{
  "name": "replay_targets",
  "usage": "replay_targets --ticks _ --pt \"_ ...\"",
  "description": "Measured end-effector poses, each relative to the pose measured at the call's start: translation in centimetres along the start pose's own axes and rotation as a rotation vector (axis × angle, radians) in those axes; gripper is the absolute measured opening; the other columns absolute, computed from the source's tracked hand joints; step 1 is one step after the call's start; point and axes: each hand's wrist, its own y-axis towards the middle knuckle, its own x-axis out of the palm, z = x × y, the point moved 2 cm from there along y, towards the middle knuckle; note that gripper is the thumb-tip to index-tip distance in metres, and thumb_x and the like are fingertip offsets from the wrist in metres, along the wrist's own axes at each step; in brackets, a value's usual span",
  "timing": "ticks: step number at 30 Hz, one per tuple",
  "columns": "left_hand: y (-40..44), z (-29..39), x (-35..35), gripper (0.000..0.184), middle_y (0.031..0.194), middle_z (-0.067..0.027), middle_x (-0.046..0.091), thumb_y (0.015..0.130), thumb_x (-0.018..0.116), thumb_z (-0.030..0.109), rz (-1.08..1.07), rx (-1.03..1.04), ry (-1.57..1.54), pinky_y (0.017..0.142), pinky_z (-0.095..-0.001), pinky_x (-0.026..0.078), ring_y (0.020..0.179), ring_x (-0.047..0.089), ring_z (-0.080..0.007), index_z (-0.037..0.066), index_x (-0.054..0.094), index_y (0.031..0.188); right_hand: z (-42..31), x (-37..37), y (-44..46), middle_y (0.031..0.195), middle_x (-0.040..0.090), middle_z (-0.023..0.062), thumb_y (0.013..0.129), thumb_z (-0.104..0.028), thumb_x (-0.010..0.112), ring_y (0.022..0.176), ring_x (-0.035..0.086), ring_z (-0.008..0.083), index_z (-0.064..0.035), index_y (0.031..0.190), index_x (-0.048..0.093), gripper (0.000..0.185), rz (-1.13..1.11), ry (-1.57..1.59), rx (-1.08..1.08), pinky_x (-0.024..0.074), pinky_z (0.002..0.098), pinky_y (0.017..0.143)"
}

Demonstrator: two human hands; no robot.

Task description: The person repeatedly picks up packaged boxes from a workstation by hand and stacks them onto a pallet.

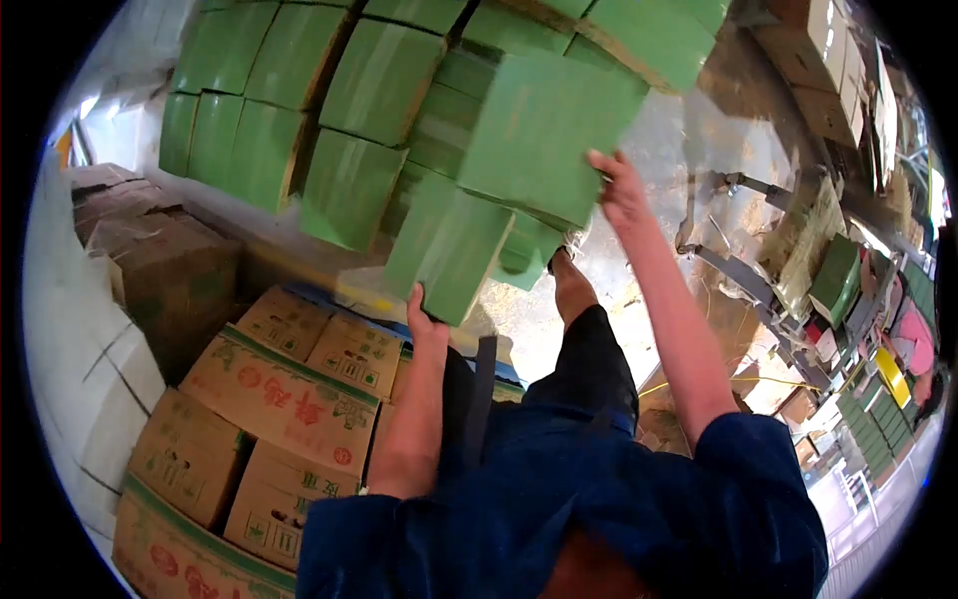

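Note:
My left hand (427,317) is closed on the near corner of a green cardboard box (449,245), thumb on its top face. My right hand (621,190) grips the right edge of another green box (549,140), which is tilted and slightly blurred. The two boxes overlap near the middle of the view; I cannot tell whether one rests on the other. Part of a further green box (525,250) shows beneath them, close to my foot. Behind and left of my hands rises a stack of similar taped green boxes (384,80).
Brown printed cartons (289,399) are stacked at my left, beside a pale wall (90,399). A large brown carton (170,265) stands farther left. To the right are a metal frame (738,275), tall cartons (813,60) and a yellow cable (738,379) near the floor.

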Motion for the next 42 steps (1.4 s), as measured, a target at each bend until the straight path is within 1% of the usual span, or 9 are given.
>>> replay_targets --ticks 4,8,22,28,31,34,37,40,42 --pt "2.2 0.6 -1.1 0.051 0.134 -0.0118 0.05 0.095 0.055 0.033 0.139 0.108 -0.063 0.098 -0.0494 0.044 0.119 0.05 -0.0333 0.006 0.043 0.136 8.2 6.0 6.5 0.127 0.054 0.008 0.08 -0.018 0.072 0.112 0.054 0.0241 -0.0095 0.147 0.027 0.082 -0.099 0.048 0.099 0.0446 0.04 0.087" --pt "6.3 1.3 -2.1 0.049 0.133 -0.0118 0.05 0.095 0.055 0.03 0.149 0.121 -0.126 0.101 -0.049 0.042 0.12 0.049 -0.033 0.005 0.044 0.135 9.7 8.0 10.9 0.131 0.052 0.0093 0.083 -0.019 0.07 0.116 0.051 0.0262 -0.009 0.148 0.025 0.08 -0.188 0.061 0.032 0.0437 0.0429 0.09" --pt "9.7 1.9 0.1 0.045 0.134 -0.0098 0.051 0.098 0.046 0.033 0.068 0.005 -0.251 0.105 -0.0507 0.036 0.123 0.047 -0.032 0.005 0.048 0.133 18.8 9.7 11.2 0.119 0.061 0.0205 0.088 -0.049 0.059 0.108 0.058 0.0305 0.0052 0.121 0.056 0.064 0.201 -0.422 -0.028 0.0439 0.0379 0.091" --pt "5.8 2.1 -0.7 0.049 0.123 -0.0078 0.057 0.094 0.055 0.041 0.278 0.005 0.166 0.1 -0.0412 0.041 0.114 0.052 -0.0277 0.007 0.05 0.128 20.7 5.8 3.4 0.127 0.058 0.0195 0.083 -0.032 0.069 0.113 0.058 0.0314 0.0021 0.129 0.052 0.06 0.178 -0.522 -0.122 0.0442 0.0371 0.098" --pt "3.8 0.0 -6.7 0.044 0.109 -0.0069 0.055 0.095 0.05 0.045 -0.048 -0.242 0.626 0.094 -0.041 0.043 0.102 0.053 -0.0279 0.012 0.05 0.124 12.2 -0.3 -4.2 0.124 0.06 0.018 0.082 -0.022 0.07 0.109 0.06 0.0274 -0.0008 0.128 0.055 0.053 0.182 -0.5 -0.21 0.0481 0.0355 0.093" --pt "-2.2 -6.5 5.8 0.058 0.134 -0.0132 0.047 0.093 0.051 0.042 -0.006 -0.338 0.97 0.102 -0.0402 0.035 0.121 0.046 -0.0279 0.016 0.038 0.143 1.2 -9.8 -11.9 0.116 0.064 0.0153 0.083 -0.011 0.065 0.101 0.064 0.0251 -0.0023 0.121 0.06 0.04 0.498 -0.406 -0.393 0.0495 0.0336 0.088" --pt "-2.0 -16.6 29.5 0.083 0.156 -0.0156 0.019 0.092 0.052 0.049 -0.743 -0.328 1.291 0.114 -0.0499 0.021 0.143 0.022 -0.0291 0.018 0.006 0.153 -8.7 -22.6 -19.0 0.112 0.067 0.0122 0.084 -0.01 0.065 0.097 0.064 0.0216 0.0011 0.098 0.067 0.018 0.995 -0.55 -0.762 0.0483 0.0322 0.085" --pt "-2.0 -30.6 44.5 0.091 0.157 -0.0139 0.014 0.09 0.055 0.052 -1.127 -0.419 1.262 0.115 -0.052 0.011 0.145 0.012 -0.0295 0.017 0.0 0.153 -13.9 -36.2 -22.3 0.111 0.067 0.0097 0.088 -0.022 0.065 0.096 0.061 0.0164 0.003 0.123 0.059 0.044 1.337 -0.173 -0.707 0.0481 0.0295 0.085" --pt "-1.5 -41.1 47.8 0.084 0.152 -0.0113 0.029 0.087 0.061 0.05 -1.073 -0.778 1.06 0.11 -0.0537 0.028 0.14 0.027 -0.0286 0.018 0.016 0.151 -15.5 -45.0 -20.6 0.133 0.049 0.0114 0.082 -0.036 0.073 0.11 0.053 0.0274 -0.0039 0.137 0.044 0.07 1.092 0.431 -0.602 0.0468 0.0386 0.089"
